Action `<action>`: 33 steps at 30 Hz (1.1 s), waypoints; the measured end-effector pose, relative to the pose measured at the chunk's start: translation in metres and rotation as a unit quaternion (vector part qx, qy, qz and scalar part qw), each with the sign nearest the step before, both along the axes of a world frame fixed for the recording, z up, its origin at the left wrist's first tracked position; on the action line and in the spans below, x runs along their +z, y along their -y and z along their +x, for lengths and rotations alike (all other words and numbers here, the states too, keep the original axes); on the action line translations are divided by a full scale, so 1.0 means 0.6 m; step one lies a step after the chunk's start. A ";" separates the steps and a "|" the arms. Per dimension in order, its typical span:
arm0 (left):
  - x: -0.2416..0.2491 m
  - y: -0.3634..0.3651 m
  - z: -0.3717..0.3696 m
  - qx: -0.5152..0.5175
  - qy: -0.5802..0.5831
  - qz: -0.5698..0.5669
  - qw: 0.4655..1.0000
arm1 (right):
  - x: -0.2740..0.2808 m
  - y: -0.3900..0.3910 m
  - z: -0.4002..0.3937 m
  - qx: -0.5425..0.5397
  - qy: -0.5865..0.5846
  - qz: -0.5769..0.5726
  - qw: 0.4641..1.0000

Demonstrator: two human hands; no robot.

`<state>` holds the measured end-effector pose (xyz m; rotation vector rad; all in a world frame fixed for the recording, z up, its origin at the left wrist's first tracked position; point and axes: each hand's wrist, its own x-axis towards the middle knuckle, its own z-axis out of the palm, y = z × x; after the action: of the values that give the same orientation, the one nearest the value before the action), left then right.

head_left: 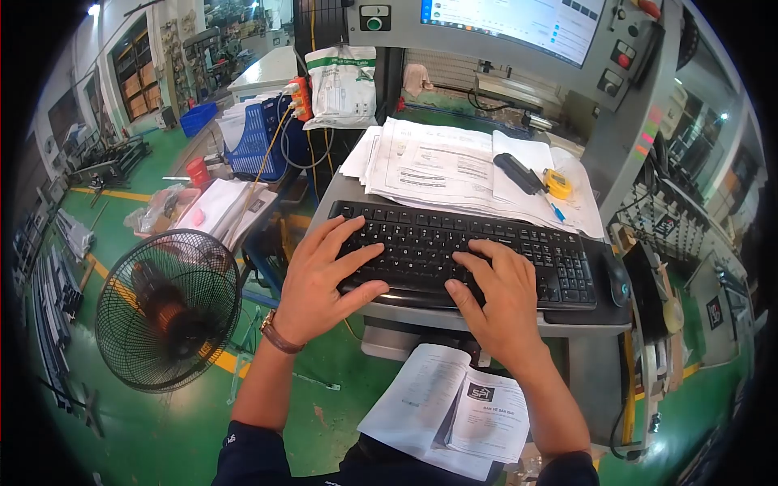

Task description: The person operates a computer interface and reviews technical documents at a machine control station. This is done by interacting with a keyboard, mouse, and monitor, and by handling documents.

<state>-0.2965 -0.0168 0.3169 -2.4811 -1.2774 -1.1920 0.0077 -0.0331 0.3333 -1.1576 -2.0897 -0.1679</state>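
Note:
A black keyboard (571, 279) lies on a grey stand. My left hand (324, 271) rests over its left end, fingers spread across the keys and thumb near the front edge. Over the middle keys is my right hand (501, 296), its fingers apart and slightly bent, holding nothing. Behind the keyboard, printed drawing sheets (438, 166) are stacked. On them lie a dark pen-like tool (519, 172) with a blue tip beside it and a yellow tape measure (557, 184). To the right of the keyboard sits a black mouse (612, 279).
An open booklet (421, 397) lies on my lap below the stand. At left stands a black fan (168, 312). Above is a control panel with a lit screen (519, 24). A white and green bag (340, 89) hangs beside an orange power strip (301, 99).

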 end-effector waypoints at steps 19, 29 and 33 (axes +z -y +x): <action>0.037 -0.020 0.002 -0.010 -0.123 -0.061 0.990 | -0.004 0.009 -0.010 0.060 -0.031 0.039 0.997; 0.017 -0.010 -0.004 0.005 -0.056 -0.032 0.998 | 0.000 0.017 -0.015 0.057 -0.021 0.026 0.998; 0.018 -0.012 -0.001 0.010 -0.103 -0.029 0.994 | -0.008 0.015 -0.015 0.042 -0.017 0.017 0.999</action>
<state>-0.2972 -0.0099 0.3276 -2.5448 -1.2950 -0.8786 -0.0010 -0.0419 0.3285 -1.0436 -2.0941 -0.1415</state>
